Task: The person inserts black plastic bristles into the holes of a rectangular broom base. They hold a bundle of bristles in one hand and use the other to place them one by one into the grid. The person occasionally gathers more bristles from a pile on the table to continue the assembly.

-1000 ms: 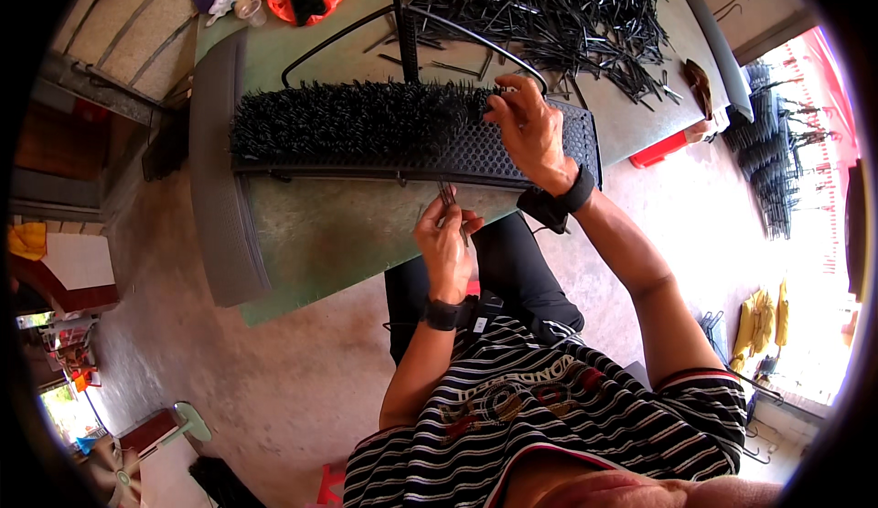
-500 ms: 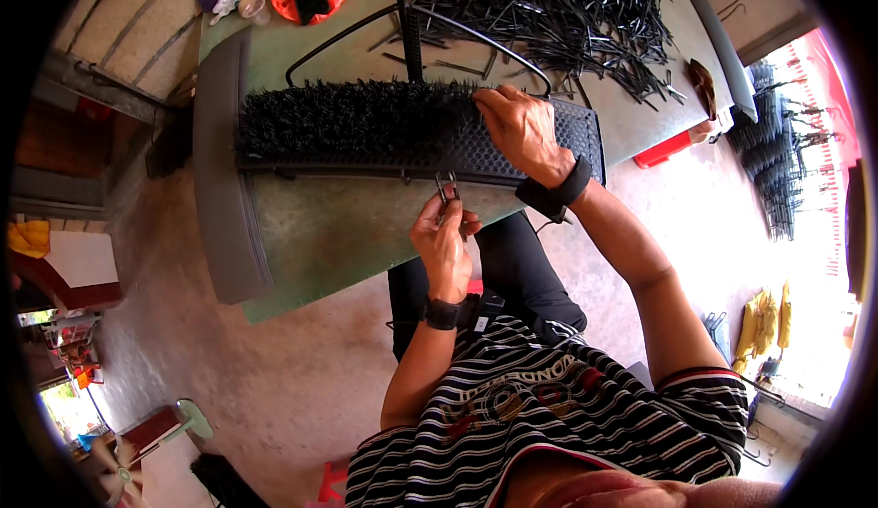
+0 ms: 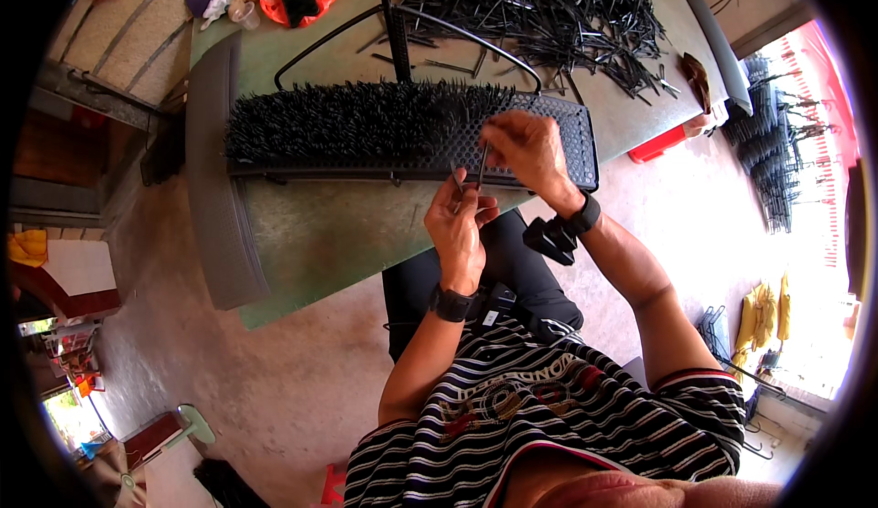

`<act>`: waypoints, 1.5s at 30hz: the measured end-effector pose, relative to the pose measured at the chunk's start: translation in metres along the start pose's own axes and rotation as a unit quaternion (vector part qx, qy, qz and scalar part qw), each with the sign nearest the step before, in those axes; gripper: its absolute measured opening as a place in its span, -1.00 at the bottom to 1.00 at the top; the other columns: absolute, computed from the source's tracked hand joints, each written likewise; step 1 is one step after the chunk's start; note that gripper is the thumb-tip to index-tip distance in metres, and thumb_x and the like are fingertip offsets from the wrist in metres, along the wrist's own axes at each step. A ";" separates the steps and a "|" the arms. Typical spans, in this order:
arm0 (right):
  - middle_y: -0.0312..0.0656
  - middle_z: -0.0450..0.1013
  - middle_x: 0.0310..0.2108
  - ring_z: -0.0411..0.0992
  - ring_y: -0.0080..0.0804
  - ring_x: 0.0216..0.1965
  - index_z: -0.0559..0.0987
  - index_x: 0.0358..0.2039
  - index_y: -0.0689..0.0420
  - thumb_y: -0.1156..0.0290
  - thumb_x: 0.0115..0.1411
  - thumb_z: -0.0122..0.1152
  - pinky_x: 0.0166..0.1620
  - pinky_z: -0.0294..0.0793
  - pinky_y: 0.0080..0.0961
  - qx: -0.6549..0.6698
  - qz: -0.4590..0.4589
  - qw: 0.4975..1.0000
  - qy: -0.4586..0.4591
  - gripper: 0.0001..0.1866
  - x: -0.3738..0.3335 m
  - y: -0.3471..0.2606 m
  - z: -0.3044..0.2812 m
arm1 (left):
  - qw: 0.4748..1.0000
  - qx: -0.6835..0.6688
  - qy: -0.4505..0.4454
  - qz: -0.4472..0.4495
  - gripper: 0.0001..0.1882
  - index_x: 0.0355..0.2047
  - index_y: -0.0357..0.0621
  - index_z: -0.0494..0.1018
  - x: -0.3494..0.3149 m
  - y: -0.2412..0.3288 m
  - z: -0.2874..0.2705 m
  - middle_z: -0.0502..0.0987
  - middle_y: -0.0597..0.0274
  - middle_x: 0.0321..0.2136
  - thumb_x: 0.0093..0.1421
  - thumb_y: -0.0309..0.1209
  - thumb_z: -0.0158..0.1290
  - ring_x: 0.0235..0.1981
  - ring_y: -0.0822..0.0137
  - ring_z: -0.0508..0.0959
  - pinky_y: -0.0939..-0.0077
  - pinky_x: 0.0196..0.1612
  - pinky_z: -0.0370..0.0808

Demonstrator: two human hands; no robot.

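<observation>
I see my right hand (image 3: pixel 523 147) pinching a thin black pin (image 3: pixel 481 166) over the black board (image 3: pixel 558 138) full of holes. The board lies on the green table (image 3: pixel 338 234), with spikes standing in its left part. My left hand (image 3: pixel 460 223) is closed around a few more pins just below the board.

The right hand (image 3: pixel 523 149) is drawing back from the perforated plate (image 3: pixel 549 142) toward the left hand (image 3: pixel 462 224), pinching a thin black pin (image 3: pixel 481 165).
</observation>
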State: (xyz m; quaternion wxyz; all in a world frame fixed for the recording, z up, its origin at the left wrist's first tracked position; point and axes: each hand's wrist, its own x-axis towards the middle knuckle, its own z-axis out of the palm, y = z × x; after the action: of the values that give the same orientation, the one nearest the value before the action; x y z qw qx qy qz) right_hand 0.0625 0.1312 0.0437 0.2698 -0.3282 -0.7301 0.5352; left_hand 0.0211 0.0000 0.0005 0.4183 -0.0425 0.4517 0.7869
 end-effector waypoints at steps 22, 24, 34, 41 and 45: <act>-0.12 0.43 -0.46 0.45 -0.10 -0.46 0.50 -0.43 0.11 0.42 0.10 0.08 -0.49 0.39 -0.25 -0.484 -0.288 0.824 -0.063 -0.93 0.046 0.011 -0.004 | 1.000 -0.010 0.020 0.009 -0.75 -0.09 -0.26 0.38 0.000 0.005 -0.016 0.45 0.28 -0.41 0.20 -0.54 -0.05 -0.49 0.39 0.51 0.50 -0.45 0.52; -0.11 0.43 -0.45 0.45 -0.09 -0.45 0.50 -0.41 0.11 0.40 0.10 0.10 -0.48 0.39 -0.24 -0.417 -0.273 0.867 0.014 -0.91 0.043 0.007 0.000 | 1.000 -0.008 0.019 0.009 -0.75 -0.09 -0.26 0.38 0.000 0.006 -0.016 0.45 0.28 -0.41 0.20 -0.55 -0.05 -0.49 0.39 0.51 0.50 -0.45 0.52; -0.20 0.41 -0.47 0.45 -0.16 -0.45 0.52 -0.39 0.06 0.38 0.06 0.16 -0.47 0.40 -0.28 -0.362 -0.300 0.880 0.065 -0.91 0.044 0.012 0.010 | 1.000 -0.005 0.023 -0.001 -0.76 -0.11 -0.27 0.39 -0.006 0.010 -0.015 0.44 0.26 -0.39 0.20 -0.55 -0.05 -0.47 0.39 0.50 0.49 -0.42 0.51; -0.22 0.46 -0.41 0.46 -0.24 -0.51 0.55 -0.28 0.06 0.38 0.05 0.23 -0.51 0.40 -0.43 -0.325 -0.286 0.900 0.062 -0.81 0.021 0.005 0.013 | 1.000 -0.016 -0.010 -0.022 -0.79 -0.15 -0.30 0.42 -0.005 0.009 -0.020 0.46 0.25 -0.41 0.21 -0.51 -0.03 -0.46 0.35 0.51 0.45 -0.41 0.52; -0.21 0.51 -0.56 0.48 -0.50 -0.55 0.59 -0.34 0.21 0.35 0.07 0.24 -0.48 0.42 -0.57 -0.037 -0.015 0.965 -0.260 -0.79 0.001 0.001 0.010 | 0.985 -0.086 -0.145 -0.038 -0.76 -0.13 -0.29 0.42 -0.003 0.009 -0.028 0.49 0.21 -0.38 0.23 -0.43 -0.03 -0.42 0.30 0.54 0.42 -0.39 0.53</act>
State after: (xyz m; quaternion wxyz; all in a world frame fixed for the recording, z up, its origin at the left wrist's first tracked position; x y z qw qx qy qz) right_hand 0.0544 0.1263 0.0400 0.0661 -0.1761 -0.7996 0.5703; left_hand 0.0080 -0.0250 -0.0084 0.5034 0.0190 0.3152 0.8043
